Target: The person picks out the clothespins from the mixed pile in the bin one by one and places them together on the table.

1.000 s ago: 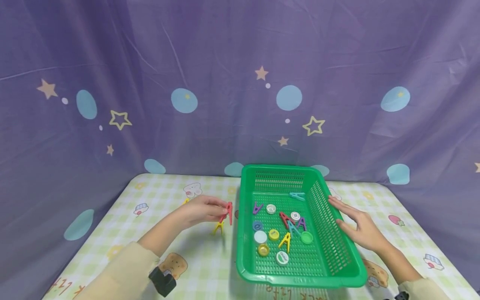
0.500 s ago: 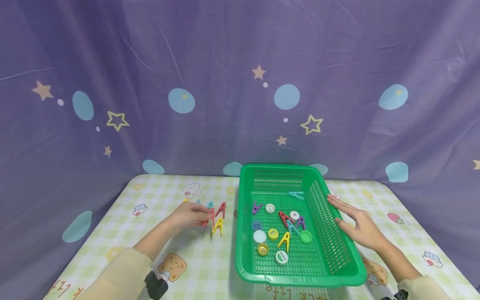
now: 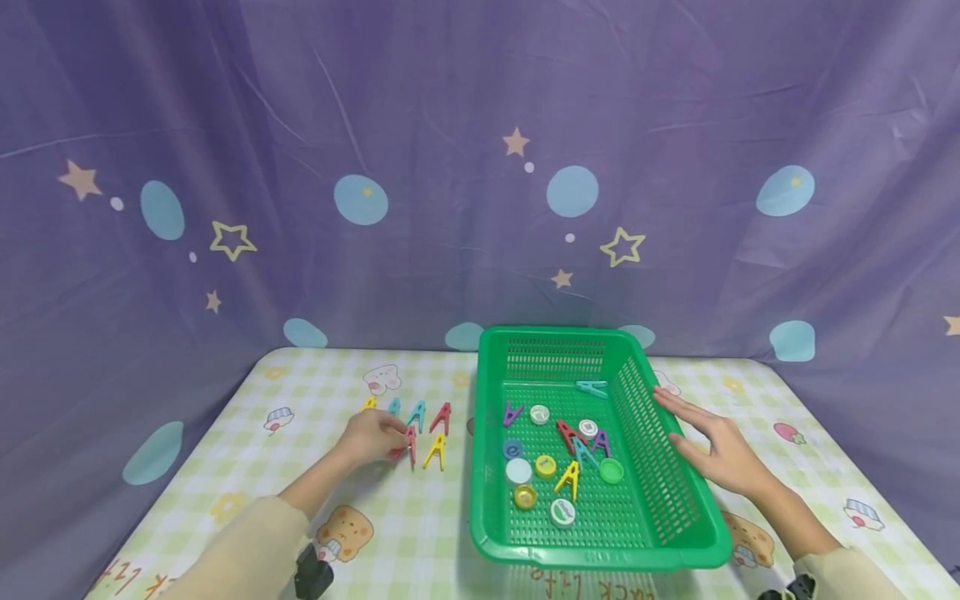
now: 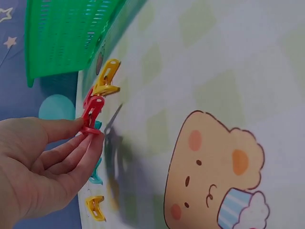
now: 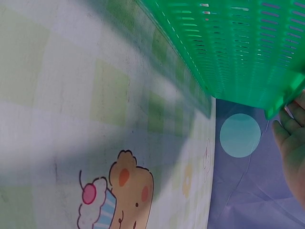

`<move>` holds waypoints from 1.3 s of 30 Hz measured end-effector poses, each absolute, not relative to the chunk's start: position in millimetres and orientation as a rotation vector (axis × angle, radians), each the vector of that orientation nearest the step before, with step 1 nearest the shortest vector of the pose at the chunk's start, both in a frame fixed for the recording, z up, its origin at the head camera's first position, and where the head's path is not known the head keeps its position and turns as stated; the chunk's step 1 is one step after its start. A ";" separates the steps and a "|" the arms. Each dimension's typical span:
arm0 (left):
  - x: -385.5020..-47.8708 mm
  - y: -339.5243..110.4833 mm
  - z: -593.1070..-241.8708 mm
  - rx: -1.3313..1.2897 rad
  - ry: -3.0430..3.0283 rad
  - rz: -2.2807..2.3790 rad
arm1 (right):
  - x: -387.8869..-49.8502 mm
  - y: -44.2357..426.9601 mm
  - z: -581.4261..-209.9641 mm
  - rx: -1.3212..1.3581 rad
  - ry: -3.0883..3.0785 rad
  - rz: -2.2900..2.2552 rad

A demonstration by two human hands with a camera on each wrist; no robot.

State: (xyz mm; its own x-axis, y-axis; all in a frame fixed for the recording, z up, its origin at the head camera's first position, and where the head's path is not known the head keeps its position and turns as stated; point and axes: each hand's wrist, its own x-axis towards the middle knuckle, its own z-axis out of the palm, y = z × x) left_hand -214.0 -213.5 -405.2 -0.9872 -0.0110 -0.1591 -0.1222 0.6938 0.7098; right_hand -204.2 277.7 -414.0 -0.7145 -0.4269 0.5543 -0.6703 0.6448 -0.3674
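Between thumb and fingers my left hand (image 3: 369, 437) pinches a red clothespin (image 4: 93, 113), held just above the cloth left of the basket. Beside it on the table are a yellow clothespin (image 3: 436, 451), another red clothespin (image 3: 441, 418) and a blue clothespin (image 3: 417, 415). A second blue one and a second yellow clothespin (image 4: 96, 208) sit farther left, partly behind the hand in the head view. My right hand (image 3: 720, 454) rests with straight fingers on the right rim of the green basket (image 3: 600, 558).
Inside the basket lie several clothespins, such as a purple clothespin (image 3: 512, 414), and several bottle caps, such as a white cap (image 3: 518, 472). A checked tablecloth (image 3: 405, 533) covers the table. Behind its far edge hangs a purple curtain (image 3: 450, 275).
My left hand has carried the red clothespin leftward and lower, away from the basket, uncovering the standing clothespins. The right hand stays at the basket rim.
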 end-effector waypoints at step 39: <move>-226.0 -186.0 -370.0 0.099 3.009 1.023 | -202.1 275.9 -412.8 0.861 -2.441 0.810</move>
